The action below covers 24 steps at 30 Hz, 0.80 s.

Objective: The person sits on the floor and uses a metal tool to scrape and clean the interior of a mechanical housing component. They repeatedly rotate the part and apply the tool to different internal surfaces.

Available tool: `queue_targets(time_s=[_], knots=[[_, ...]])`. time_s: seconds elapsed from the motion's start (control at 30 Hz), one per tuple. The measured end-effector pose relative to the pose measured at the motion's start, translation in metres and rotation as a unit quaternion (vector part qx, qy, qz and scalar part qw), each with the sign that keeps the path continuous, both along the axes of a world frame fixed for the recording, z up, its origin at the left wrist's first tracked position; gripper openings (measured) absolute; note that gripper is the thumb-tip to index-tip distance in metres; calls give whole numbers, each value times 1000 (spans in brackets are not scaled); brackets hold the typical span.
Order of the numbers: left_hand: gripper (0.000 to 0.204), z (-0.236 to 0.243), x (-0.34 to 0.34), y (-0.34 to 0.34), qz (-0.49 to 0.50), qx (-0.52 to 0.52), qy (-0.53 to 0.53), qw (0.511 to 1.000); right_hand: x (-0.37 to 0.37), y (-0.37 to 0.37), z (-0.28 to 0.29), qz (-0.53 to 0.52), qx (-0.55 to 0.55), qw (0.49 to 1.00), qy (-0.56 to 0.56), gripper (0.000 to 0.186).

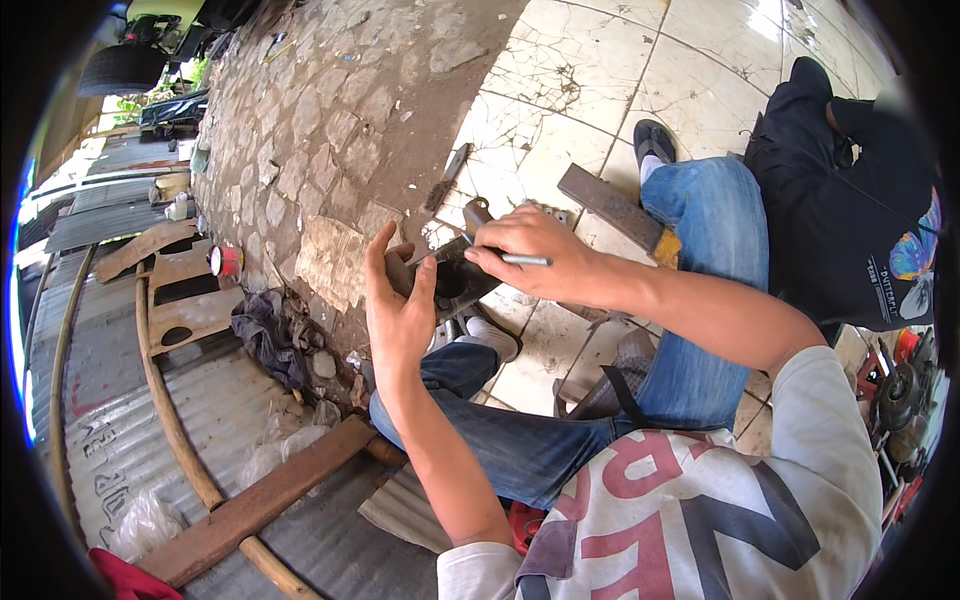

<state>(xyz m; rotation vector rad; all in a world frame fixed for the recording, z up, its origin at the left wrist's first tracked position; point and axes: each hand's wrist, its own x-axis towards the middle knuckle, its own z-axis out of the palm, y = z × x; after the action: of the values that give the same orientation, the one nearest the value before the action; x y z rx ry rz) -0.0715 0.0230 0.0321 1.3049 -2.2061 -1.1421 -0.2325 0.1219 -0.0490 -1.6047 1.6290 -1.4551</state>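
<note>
In front of my bent knees is a dark metal part (468,283) with a rounded lug at its far end. My left hand (400,310) grips it from the left, thumb on the near side and fingers beyond. My right hand (535,250) lies over its right side, fingers closed around a slim, pen-like metal tool (528,260). The tool's thin end points left, onto or just above the part; contact cannot be made out. My palm and fingers hide some of the part.
A steel bar (612,208) and a brush-like tool (447,180) lie on the cracked tiles (540,150). Cardboard (333,262) lies on the stone paving. A person in dark clothes (850,200) sits at right. Corrugated sheets (210,400) and a wooden beam (270,500) line the left.
</note>
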Motion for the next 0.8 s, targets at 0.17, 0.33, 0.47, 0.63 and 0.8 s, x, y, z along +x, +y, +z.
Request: queue_targets(time_s=[0.17,0.33,0.47,0.63,0.8], knots=[[51,0,-4,-1,17,-1,17,1000,5,4,-7,-17,2,999,44,26],[56,-6,-5,2,38,20,63,997,-4,0,3,16,86,996,16,29],[55,-24,-12,4,194,104,263,939,-2,-4,-14,21,5,1000,-19,27],[60,-29,-5,5,130,138,324,927,-2,-9,-10,-18,2,1000,-16,28],[79,-52,13,5,6,-9,283,959,-1,-6,-4,14,77,996,-47,30]])
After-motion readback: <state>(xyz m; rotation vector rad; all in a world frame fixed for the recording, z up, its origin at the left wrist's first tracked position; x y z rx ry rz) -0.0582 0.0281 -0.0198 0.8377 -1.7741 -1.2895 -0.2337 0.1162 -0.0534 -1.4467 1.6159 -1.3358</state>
